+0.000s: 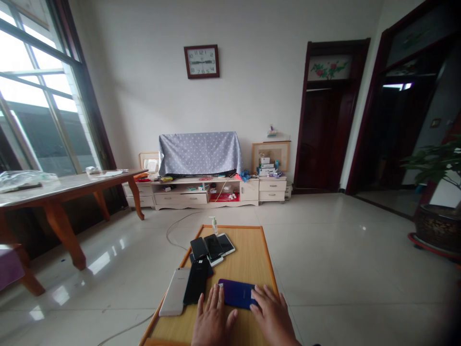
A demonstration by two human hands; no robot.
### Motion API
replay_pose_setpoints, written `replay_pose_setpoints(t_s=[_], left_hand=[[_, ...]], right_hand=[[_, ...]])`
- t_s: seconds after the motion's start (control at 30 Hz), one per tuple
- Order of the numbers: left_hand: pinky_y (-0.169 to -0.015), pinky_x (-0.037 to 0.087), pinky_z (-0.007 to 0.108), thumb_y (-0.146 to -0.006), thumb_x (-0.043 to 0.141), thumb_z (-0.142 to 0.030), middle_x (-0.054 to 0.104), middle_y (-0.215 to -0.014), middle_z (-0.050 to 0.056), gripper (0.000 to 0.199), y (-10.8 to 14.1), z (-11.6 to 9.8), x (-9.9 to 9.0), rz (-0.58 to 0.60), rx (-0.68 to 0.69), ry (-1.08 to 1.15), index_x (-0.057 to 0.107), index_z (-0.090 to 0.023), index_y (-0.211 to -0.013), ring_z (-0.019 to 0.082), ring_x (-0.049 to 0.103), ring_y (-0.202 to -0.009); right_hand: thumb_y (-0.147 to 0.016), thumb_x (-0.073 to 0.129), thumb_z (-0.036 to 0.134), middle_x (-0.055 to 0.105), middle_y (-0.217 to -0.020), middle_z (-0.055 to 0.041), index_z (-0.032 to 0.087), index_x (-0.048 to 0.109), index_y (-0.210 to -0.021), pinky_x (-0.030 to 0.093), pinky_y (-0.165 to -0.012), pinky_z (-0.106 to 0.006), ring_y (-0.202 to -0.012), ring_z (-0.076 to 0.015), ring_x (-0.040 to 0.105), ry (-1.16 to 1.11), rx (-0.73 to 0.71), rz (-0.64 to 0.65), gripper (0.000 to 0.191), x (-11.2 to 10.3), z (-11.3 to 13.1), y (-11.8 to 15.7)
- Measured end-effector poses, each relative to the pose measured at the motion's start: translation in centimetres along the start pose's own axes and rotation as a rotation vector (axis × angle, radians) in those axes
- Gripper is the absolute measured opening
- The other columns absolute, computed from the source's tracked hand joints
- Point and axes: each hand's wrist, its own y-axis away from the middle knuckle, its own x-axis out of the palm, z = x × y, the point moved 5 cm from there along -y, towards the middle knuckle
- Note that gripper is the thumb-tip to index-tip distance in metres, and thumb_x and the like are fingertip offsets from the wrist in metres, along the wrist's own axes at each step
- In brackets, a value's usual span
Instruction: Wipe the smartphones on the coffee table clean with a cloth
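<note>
Head view: the blue-purple phone [236,293] lies on the near half of the counter [248,245], long axis running left to right, its right end slightly nearer. Left hand [213,315] and right hand [269,312] meet opposite ends, fingers outstretched, thumbs apart. It is smooth, round-cornered; the counter is wood-grained, on glossy pale floor tiles [324,259].

Two bare hands extend forward side by side, palms down and apart from each other. The left hand [212,315] lies with fingers outstretched and its thumb angled inward; the right hand [269,310] slants leftward, fingers spread, its thumb also pointing inward.
</note>
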Motion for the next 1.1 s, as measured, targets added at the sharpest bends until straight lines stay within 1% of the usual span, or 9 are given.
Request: replay_pose_setpoints(t_s=[0.07,0.17,0.3,0.4,0.57,0.77,0.87,1.0,1.1], left_hand=[[-0.122,0.024,0.061,-0.095,0.027,-0.075,0.028,-0.161,0.011,0.081,-0.1,-0.1,0.3,-0.023,-0.015,-0.011,0.031,-0.019,-0.154,0.034,0.029,-0.150],[-0.122,0.023,0.060,-0.093,0.031,-0.077,0.029,-0.160,0.011,0.083,-0.1,-2.0,0.9,-0.017,0.035,0.010,0.033,-0.020,-0.153,0.035,0.029,-0.150],[-0.123,0.027,0.054,-0.094,0.030,-0.075,0.030,-0.159,0.008,0.080,-0.1,-5.9,1.1,0.070,0.180,0.080,0.033,-0.022,-0.154,0.032,0.032,-0.149],[-0.124,0.026,0.056,-0.094,0.028,-0.076,0.029,-0.160,0.008,0.081,0.0,-7.8,0.0,0.153,0.241,0.154,0.033,-0.022,-0.154,0.032,0.030,-0.150],[-0.125,0.019,0.061,-0.095,0.023,-0.076,0.028,-0.161,0.005,0.078,-0.4,-6.7,-1.9,0.195,0.146,0.192,0.033,-0.026,-0.154,0.030,0.027,-0.151],[-0.126,0.012,0.059,-0.094,0.020,-0.077,0.026,-0.162,0.010,0.085,-1.8,-3.9,-1.8,0.112,-0.052,0.098,0.035,-0.018,-0.153,0.030,0.020,-0.153],[-0.126,0.015,0.058,-0.095,0.020,-0.074,0.027,-0.161,0.010,0.082,-2.1,-4.9,-1.1,0.146,-0.044,0.107,0.035,-0.018,-0.154,0.030,0.021,-0.153],[-0.125,0.016,0.061,-0.097,0.018,-0.069,0.029,-0.162,0.006,0.074,-1.7,-8.0,-0.6,0.201,0.107,0.208,0.031,-0.025,-0.155,0.030,0.022,-0.153],[-0.123,0.014,0.066,-0.097,0.017,-0.069,0.029,-0.162,0.007,0.074,-1.6,-9.3,-0.9,0.218,0.143,0.285,0.029,-0.025,-0.156,0.031,0.022,-0.153]], right_hand=[[-0.096,0.045,0.039,0.053,-0.150,0.0007,0.038,0.058,-0.138,0.026,-0.117,-0.062,-0.144,-0.0296,0.040,-0.006,0.005,0.008,0.044,0.1,-0.1,0.0],[-0.096,0.046,0.038,0.053,-0.149,0.0009,0.038,0.058,-0.138,0.025,-0.117,-0.062,-0.144,-0.0293,0.040,-0.009,0.007,0.013,0.045,0.1,-0.1,-0.1],[-0.095,0.045,0.035,0.052,-0.150,0.0026,0.040,0.057,-0.140,0.024,-0.118,-0.060,-0.144,-0.0281,0.040,0.002,0.006,0.019,0.046,0.2,-0.1,-0.2],[-0.095,0.044,0.031,0.052,-0.150,0.0034,0.041,0.055,-0.141,0.025,-0.118,-0.060,-0.144,-0.0276,0.041,0.019,0.015,0.028,0.048,0.3,-0.1,-0.3],[-0.096,0.045,0.036,0.051,-0.151,0.0028,0.039,0.057,-0.140,0.023,-0.119,-0.059,-0.144,-0.0278,0.039,0.007,0.020,0.034,0.046,0.4,-0.2,-0.4],[-0.096,0.047,0.039,0.052,-0.150,0.0003,0.037,0.057,-0.140,0.023,-0.118,-0.061,-0.144,-0.0289,0.040,0.000,0.007,0.026,0.045,0.4,-0.2,-0.4],[-0.094,0.048,0.036,0.052,-0.150,0.0011,0.038,0.058,-0.139,0.024,-0.119,-0.059,-0.144,-0.0283,0.039,-0.005,0.020,0.032,0.046,0.4,-0.2,-0.4],[-0.094,0.045,0.032,0.050,-0.151,0.0057,0.042,0.057,-0.139,0.021,-0.120,-0.057,-0.146,-0.0260,0.037,-0.032,0.061,0.055,0.048,0.5,-0.5,-0.6],[-0.096,0.040,0.033,0.049,-0.152,0.0056,0.041,0.055,-0.141,0.022,-0.121,-0.055,-0.146,-0.0246,0.037,-0.055,0.070,0.064,0.048,0.4,-0.4,-0.6]])
